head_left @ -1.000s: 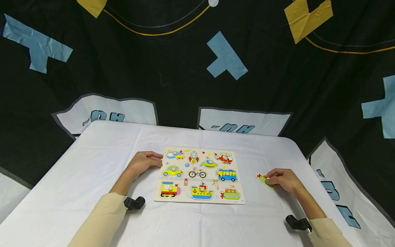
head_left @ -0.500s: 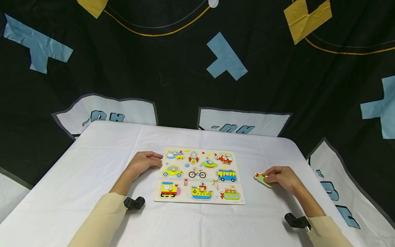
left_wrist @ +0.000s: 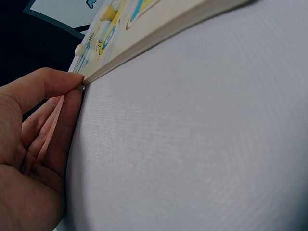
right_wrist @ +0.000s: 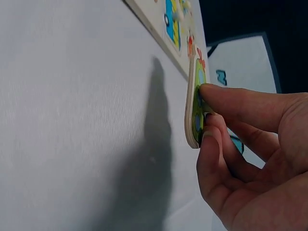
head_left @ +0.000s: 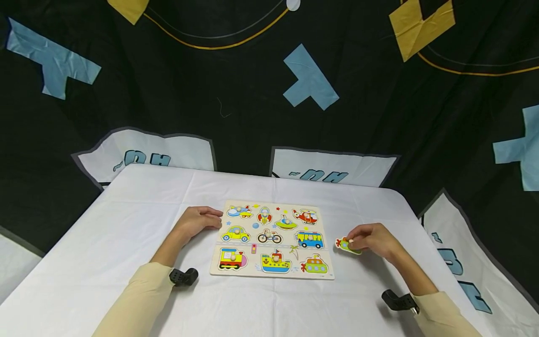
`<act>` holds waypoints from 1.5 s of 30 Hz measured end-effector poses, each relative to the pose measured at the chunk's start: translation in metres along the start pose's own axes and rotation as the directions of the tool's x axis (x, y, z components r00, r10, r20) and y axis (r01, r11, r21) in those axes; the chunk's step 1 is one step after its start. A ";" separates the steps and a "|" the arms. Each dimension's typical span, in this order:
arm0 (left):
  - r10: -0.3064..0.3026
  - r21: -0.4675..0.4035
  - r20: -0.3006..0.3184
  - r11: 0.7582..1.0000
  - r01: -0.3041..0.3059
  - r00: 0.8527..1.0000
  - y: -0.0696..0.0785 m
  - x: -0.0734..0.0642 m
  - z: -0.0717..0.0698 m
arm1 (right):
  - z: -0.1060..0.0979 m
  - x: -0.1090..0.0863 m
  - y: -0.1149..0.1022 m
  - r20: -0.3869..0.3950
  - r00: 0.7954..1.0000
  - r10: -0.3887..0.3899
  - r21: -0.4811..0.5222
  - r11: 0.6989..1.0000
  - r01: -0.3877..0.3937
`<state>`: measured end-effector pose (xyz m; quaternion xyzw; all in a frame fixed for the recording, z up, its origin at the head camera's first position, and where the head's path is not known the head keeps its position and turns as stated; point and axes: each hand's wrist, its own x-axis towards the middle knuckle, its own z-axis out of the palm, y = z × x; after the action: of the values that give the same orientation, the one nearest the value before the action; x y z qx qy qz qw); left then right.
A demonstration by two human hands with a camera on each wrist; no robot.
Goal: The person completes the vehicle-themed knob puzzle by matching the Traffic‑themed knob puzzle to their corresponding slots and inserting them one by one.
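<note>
In the head view my right hand (head_left: 375, 241) pinches a green submarine puzzle piece (head_left: 343, 245) with a red propeller, just right of the wooden puzzle board (head_left: 261, 276). The right wrist view has this piece (right_wrist: 191, 110) tilted above the cloth, thumb on its painted face, its knob hidden. At the board's left edge my left hand (head_left: 198, 220) rests, thumb and fingertips touching the side, as the left wrist view of the board's edge (left_wrist: 144, 45) confirms. A matching submarine picture (head_left: 316, 265) lies at the board's lower right.
Knobbed vehicle pieces fill the board, among them a bus (head_left: 309, 239), a boat (head_left: 275, 263) and a train (head_left: 231, 259). A white cloth covers the table (head_left: 269, 309). Behind it hangs a dark curtain (head_left: 252, 117) with blue and yellow shapes.
My right hand has moved left toward the board with the submarine piece, which has turned more level and now is close to the board's right edge. The left hand and board stay put.
</note>
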<state>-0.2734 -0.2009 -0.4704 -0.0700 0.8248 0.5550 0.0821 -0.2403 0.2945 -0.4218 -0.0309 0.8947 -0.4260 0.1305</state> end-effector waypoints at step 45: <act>0.014 0.014 -0.007 1.000 -0.013 1.000 0.000 -0.001 0.001 | 0.066 0.005 -0.035 0.282 0.945 -0.167 -0.044 0.981 0.186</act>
<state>-0.2724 -0.2005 -0.4709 -0.0657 0.8293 0.5497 0.0761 -0.2303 0.2217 -0.4362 -0.1747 0.8758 -0.3957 0.2143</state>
